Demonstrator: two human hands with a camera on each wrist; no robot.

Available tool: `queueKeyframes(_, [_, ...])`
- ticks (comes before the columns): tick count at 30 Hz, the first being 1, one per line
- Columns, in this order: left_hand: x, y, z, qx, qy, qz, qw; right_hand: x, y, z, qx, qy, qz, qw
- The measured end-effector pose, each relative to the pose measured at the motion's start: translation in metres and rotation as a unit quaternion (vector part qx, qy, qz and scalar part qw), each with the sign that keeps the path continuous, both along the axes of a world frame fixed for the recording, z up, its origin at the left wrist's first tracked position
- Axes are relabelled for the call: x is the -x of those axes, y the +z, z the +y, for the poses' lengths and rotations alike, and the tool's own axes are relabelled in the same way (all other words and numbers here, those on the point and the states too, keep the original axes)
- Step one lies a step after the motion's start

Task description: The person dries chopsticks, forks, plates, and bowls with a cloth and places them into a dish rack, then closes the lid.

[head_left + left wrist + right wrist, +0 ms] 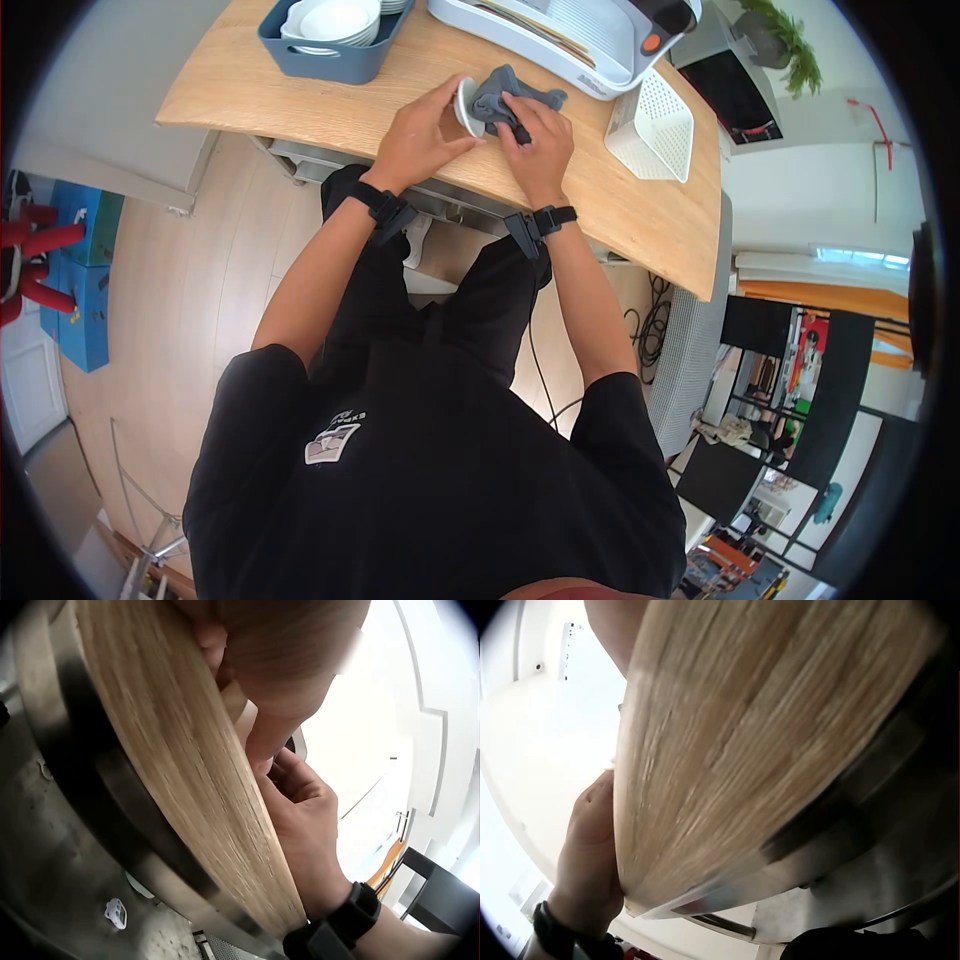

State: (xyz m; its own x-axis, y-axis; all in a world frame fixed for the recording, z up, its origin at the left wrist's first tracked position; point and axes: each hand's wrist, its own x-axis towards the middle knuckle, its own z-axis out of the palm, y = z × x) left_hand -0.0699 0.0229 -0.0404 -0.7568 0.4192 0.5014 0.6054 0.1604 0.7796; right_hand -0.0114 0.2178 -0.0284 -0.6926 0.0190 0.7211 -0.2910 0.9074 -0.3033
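Note:
Close to the front edge of the wooden table, my left hand [415, 138] grips a small white dish [467, 108] at its rim, and the dish is tipped up on its side. A dark grey cloth [497, 88] is bunched in my right hand [541, 150], whose fingers press it against the dish's right face. The cloth covers part of that face. In the left wrist view the left hand [292, 660] fills the top and hides most of the dish, with the right hand [307, 832] beyond it. The right wrist view shows mostly the table's edge.
A blue-grey tub [320, 66] with stacked white bowls [335, 20] stands at the table's back left. Behind the hands is a light grey dish rack [520, 38] with chopsticks. To the right sits a white perforated basket [650, 128] on the wooden table [300, 112].

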Motion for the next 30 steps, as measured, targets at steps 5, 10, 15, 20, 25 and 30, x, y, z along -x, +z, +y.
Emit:
queueKeyframes(5, [0.0,-0.005,-0.002,-0.005,0.008,0.051,0.999,0.0,0.004,-0.004,-0.046,0.027,0.004,0.999])
queueKeyframes(10, [-0.006,0.004,-0.009,0.008,-0.044,-0.017,0.999,0.002,0.02,-0.006,-0.069,0.048,0.004,0.996])
queueKeyframes(15, [-0.012,0.018,-0.014,0.0,-0.065,-0.08,0.995,0.007,0.039,-0.005,-0.112,0.058,0.003,0.992])
queueKeyframes(20, [-0.002,-0.008,-0.004,-0.074,-0.069,-0.051,0.994,0.012,0.042,0.002,-0.138,0.068,-0.011,0.988])
queueKeyframes(25, [0.002,-0.015,0.005,-0.121,-0.039,0.046,0.991,0.01,0.041,0.003,-0.144,0.06,-0.023,0.987])
queueKeyframes(30, [-0.01,0.015,-0.008,-0.033,-0.065,-0.072,0.995,0.012,0.043,0.003,-0.132,0.053,-0.025,0.989])
